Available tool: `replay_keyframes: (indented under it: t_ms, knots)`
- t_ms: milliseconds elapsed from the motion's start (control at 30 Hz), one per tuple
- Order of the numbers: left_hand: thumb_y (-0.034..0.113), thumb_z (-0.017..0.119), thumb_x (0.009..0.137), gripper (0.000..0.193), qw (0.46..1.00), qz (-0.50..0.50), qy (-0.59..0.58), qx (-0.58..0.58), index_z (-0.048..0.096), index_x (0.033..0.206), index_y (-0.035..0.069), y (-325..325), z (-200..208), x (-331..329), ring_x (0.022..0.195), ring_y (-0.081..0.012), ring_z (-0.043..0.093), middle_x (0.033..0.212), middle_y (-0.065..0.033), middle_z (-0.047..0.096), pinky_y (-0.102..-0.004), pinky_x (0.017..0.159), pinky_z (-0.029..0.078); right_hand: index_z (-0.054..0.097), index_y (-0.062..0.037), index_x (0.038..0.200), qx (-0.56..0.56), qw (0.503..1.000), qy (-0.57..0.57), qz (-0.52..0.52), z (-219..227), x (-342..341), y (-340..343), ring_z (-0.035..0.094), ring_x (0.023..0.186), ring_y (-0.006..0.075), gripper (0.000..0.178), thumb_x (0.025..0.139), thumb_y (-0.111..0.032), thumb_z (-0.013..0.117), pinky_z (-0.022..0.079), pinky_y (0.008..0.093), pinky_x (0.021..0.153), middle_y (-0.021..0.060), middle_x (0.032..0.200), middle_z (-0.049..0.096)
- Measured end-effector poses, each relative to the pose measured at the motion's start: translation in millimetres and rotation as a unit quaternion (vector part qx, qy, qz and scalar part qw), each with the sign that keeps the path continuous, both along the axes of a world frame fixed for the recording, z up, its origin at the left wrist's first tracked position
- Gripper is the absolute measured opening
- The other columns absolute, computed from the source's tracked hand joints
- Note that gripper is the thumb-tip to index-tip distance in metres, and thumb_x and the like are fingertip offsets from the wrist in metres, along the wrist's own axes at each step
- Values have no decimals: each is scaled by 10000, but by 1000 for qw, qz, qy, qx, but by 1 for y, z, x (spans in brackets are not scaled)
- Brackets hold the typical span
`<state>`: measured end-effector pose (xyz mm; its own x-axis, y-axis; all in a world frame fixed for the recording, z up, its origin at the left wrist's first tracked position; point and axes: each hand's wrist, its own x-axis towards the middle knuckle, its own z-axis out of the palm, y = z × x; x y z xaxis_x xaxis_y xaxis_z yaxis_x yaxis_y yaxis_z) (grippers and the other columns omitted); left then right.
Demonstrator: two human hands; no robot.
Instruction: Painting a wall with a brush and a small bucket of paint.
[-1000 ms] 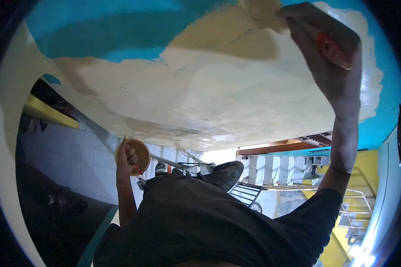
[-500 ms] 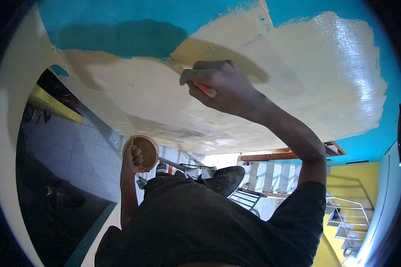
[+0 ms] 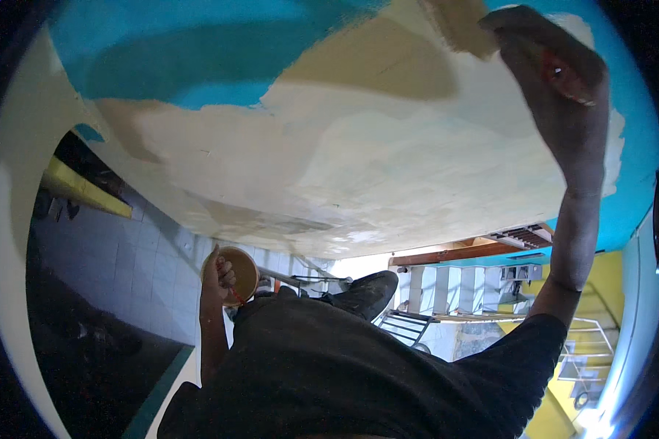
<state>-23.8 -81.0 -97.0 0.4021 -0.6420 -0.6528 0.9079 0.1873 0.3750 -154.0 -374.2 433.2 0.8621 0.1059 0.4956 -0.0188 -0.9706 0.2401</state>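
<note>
Paint (image 3: pixel 388 154) in cream covers most of the wall (image 3: pixel 622 227); blue (image 3: pixel 190 62) still shows at top and right. The right hand (image 3: pixel 545 102) grips the brush (image 3: pixel 458 25), high on the wall; the left hand (image 3: pixel 216 276) grips the bucket (image 3: pixel 247 265).

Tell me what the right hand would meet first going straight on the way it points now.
Probably the wall's cream-painted area, with the red-handled brush in the right hand leading; depth is unclear from this single view.
</note>
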Motion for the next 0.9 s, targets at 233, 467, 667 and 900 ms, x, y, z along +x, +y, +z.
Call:
replay_keyframes:
  t_ms: [233, 467, 667, 900]
  knots:
    - [543, 576, 830, 500, 999, -34, -39, -12, 302, 578, 210, -17, 21, 5, 305, -88, 161, 431, 48, 228, -246, 304, 129, 633, -46, 930, -68, 988, -123, -64, 39, -22, 43, 644, 805, 202, 121, 817, -32, 593, 510, 326, 729, 113, 903, 661]
    - [552, 595, 812, 521, 999, -11, -51, 12, 295, 550, 217, -5, 28, 10, 303, -86, 154, 420, 48, 237, -247, 304, 125, 636, -143, 786, -282, 953, -56, -98, -15, -4, 29, 628, 707, 189, 151, 657, -199, 691, 495, 300, 529, 81, 905, 613]
    - [516, 555, 854, 485, 997, 8, -54, 52, 318, 563, 210, -9, 29, 9, 307, -96, 156, 424, 45, 251, -246, 307, 133, 625, -73, 771, -179, 983, 49, -5, -115, 24, 35, 604, 791, 206, 196, 682, -242, 669, 481, 306, 520, 125, 867, 579]
    - [493, 522, 879, 426, 999, 18, -22, 28, 358, 604, 211, 10, 2, 3, 306, -97, 151, 428, 47, 255, -250, 316, 130, 621, -124, 882, 0, 984, 176, 30, -162, 61, 57, 632, 772, 234, 149, 743, -175, 624, 496, 355, 557, 95, 832, 583]
